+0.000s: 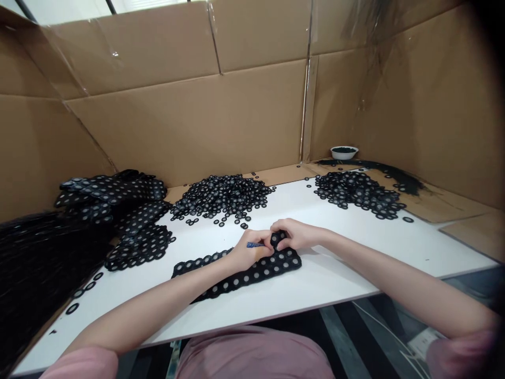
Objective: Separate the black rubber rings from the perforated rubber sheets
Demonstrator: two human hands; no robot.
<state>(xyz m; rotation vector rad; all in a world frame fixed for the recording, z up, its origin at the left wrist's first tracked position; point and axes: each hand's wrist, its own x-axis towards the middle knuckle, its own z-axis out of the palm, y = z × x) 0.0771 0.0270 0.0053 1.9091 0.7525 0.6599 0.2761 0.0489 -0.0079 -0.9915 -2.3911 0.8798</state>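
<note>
A long black strip of punched rubber (221, 276) with rows of round holes lies across the white table (339, 284) in front of me. My left hand (246, 255) rests on the strip and holds a thin blue tool (255, 245) whose tip points right. My right hand (294, 234) pinches the strip's raised right end, fingers closed around the black material. The two hands meet over that end.
A heap of black rings (223, 196) lies at the table's middle back, another heap (357, 192) at the back right. Stacked punched strips (118, 210) pile up on the left. A white bowl (344, 152) stands in the far corner. Cardboard walls (197, 110) enclose the table.
</note>
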